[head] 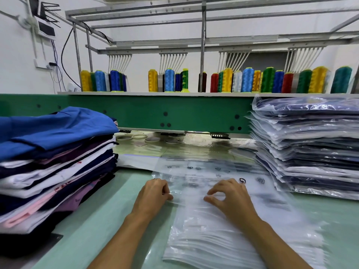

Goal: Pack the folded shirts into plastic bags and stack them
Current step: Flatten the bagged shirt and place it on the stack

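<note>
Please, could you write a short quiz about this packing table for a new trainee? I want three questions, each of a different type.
1. True or false: the top shirt on the stack of folded shirts is blue.
2. What do the left hand and the right hand both touch? A) a thread cone B) the top plastic bag C) a white shirt
3. Fill in: the stack of bagged shirts stands on the person's ____ side.

Key: 1 true; 2 B; 3 right.
</note>
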`<state>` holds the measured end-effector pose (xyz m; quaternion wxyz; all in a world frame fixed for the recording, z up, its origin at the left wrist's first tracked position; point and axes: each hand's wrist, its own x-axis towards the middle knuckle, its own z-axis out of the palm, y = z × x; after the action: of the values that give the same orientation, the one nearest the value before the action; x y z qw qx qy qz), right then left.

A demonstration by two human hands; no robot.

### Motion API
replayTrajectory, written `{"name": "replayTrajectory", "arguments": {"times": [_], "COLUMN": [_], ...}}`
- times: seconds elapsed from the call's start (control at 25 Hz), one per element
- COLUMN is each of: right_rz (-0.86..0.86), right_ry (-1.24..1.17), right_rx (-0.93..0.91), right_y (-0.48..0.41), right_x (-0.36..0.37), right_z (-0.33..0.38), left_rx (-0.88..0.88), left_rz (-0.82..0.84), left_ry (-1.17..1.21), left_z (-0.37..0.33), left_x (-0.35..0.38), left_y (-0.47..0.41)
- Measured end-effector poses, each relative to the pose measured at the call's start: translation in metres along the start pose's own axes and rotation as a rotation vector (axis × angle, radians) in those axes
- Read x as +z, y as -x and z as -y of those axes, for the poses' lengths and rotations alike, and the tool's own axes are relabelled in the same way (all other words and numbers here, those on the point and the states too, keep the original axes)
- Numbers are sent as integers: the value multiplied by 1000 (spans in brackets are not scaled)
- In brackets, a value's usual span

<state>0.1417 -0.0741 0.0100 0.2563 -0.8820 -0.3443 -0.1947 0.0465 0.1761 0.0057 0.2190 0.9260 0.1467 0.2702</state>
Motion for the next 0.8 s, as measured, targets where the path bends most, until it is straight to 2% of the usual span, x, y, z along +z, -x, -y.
{"name": "replayTrajectory", "arguments": {"times": [0.16, 0.28, 0.4, 0.6, 0.8], "right_rz": [-36, -68, -86, -147, -222], "right_ry": [10, -60, -98, -107, 5], "right_rx": [-11, 68, 70, -11, -263], "right_y": [0, 1, 0, 1, 1], "right_x": [1, 2, 4, 2, 0], "right_z": [6, 4, 4, 10, 19], "left_rx": [23, 140, 229, 221, 223], "left_rz": [13, 28, 12, -100, -192], "left_ry": [14, 30, 93, 240, 312], "left_z": [-2, -6, -13, -18, -22], "left_x": [-1, 0, 3, 6, 5], "left_y": [2, 8, 12, 11, 10]}}
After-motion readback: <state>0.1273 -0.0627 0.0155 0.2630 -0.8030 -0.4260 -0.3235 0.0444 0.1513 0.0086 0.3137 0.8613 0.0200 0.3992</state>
